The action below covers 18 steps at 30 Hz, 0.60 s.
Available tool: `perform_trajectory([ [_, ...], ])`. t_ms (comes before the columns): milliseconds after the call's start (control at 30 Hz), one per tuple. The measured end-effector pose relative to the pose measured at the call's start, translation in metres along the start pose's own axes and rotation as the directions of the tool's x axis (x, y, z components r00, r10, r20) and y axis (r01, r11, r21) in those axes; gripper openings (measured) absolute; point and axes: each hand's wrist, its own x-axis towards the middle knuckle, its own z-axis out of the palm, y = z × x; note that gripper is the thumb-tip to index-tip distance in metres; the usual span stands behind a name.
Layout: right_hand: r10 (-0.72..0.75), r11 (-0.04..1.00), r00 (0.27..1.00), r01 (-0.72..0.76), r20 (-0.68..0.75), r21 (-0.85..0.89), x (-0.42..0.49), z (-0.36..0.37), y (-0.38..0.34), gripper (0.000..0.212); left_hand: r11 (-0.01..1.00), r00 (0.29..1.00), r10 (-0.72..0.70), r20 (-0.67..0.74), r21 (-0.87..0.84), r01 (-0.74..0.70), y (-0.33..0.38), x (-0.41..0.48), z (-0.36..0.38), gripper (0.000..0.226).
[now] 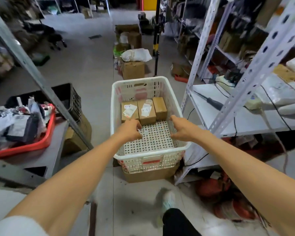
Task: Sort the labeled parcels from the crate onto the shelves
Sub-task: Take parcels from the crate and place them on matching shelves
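Inside the crate [152, 156], parcels [146, 111] sit beyond left grip [130, 129] and right grip [181, 128].

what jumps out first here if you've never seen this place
A white crate stands in the middle of the aisle, with three brown parcels lined up at its far end, two of them showing paper labels. Two bare arms reach into it, the left hand just short of the leftmost parcel and the right hand near the crate's right wall. On the left, a red tray is heaped with clutter.
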Motion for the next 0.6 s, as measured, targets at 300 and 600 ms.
perform_trajectory([
  [300,0.008,1.000,0.989,-0.008,0.149,-0.003,0.148,0.012,0.042,0.039,0.988,0.986,-0.155,0.067,-0.019,0.156,-0.036,0.119,-0.009,0.038],
  [600,0.105,0.994,0.938,-0.097,0.331,-0.042,0.258,0.036,0.087,0.043,0.922,0.934,-0.330,0.135,-0.166,0.350,-0.071,0.217,0.007,0.037],
])
